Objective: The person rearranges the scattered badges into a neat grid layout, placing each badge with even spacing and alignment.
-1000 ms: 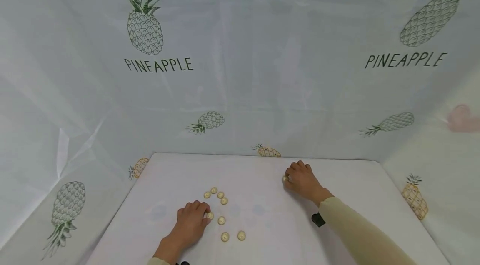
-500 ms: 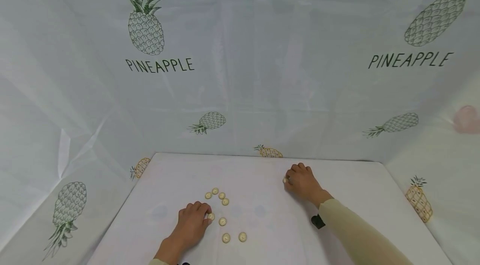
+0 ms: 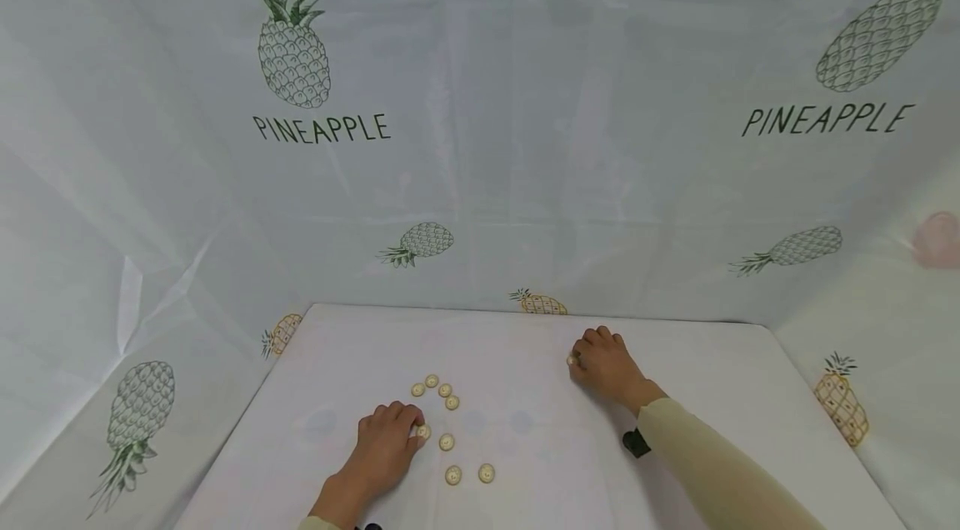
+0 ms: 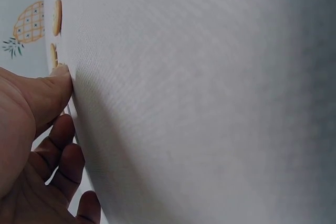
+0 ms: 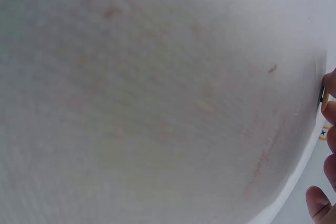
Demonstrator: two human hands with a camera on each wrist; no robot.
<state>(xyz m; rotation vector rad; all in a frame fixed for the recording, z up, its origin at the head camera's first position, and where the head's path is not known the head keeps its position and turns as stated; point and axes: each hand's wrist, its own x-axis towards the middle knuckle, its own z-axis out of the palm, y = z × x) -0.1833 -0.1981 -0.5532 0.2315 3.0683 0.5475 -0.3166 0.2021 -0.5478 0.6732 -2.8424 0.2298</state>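
Observation:
In the head view my left hand rests low on the white table, its thumb and index finger pinching a small pale round wooden disc. My right hand is near the table's back edge and grips another disc between thumb and finger; most of it is covered. The right wrist view shows that disc edge-on, with a dark layer on one side. Just right of my left hand lies a loose disc. Marks on the discs are too small to read.
Several discs form a small arc beyond my left hand. Two more discs lie toward the front. The white table is backed by a cloth printed with pineapples.
The head view has shifted slightly. The disc in my right hand shows less between the fingers than a second ago. My left hand keeps its pinch, and the loose discs stay put.

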